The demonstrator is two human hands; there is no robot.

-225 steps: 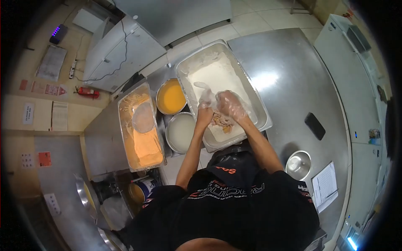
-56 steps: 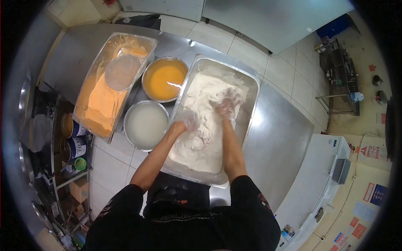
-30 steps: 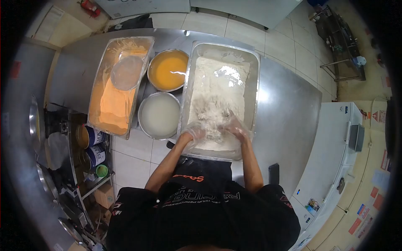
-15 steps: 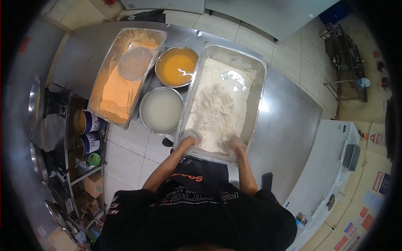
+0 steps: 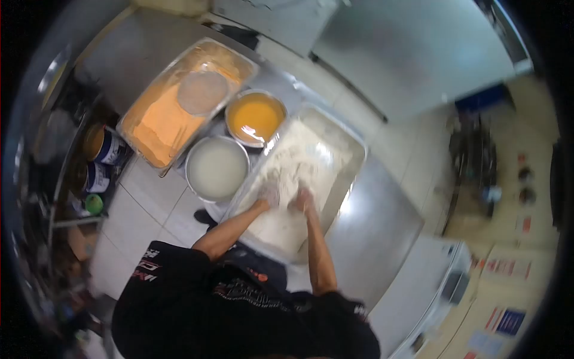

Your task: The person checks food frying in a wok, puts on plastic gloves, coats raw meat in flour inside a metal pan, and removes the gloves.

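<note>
A deep metal pan (image 5: 357,157) holds pale flour (image 5: 276,230) heaped along its length. My left hand (image 5: 270,192) is sunk into the flour near the middle of the pan. Close beside it on the right, my right hand (image 5: 301,199) also presses into the flour. Both hands look dusted, and a thin clear glove seems to cover each. The flour and the motion blur hide the fingers, so whether they grip anything cannot be seen. Just left of the pan stand a bowl of cloudy whitish liquid (image 5: 216,169) and a bowl of orange-yellow liquid (image 5: 256,119).
A second metal pan (image 5: 127,124) with orange powder sits at the far left, a round sieve (image 5: 202,93) lying in it. All stand on a steel table (image 5: 382,221). A shelf rack (image 5: 78,222) with tins is at left; a white freezer (image 5: 418,281) is at lower right.
Both hands have moved from the pan's near end toward its middle and closer together. The head view has turned, so the pan appears more tilted.
</note>
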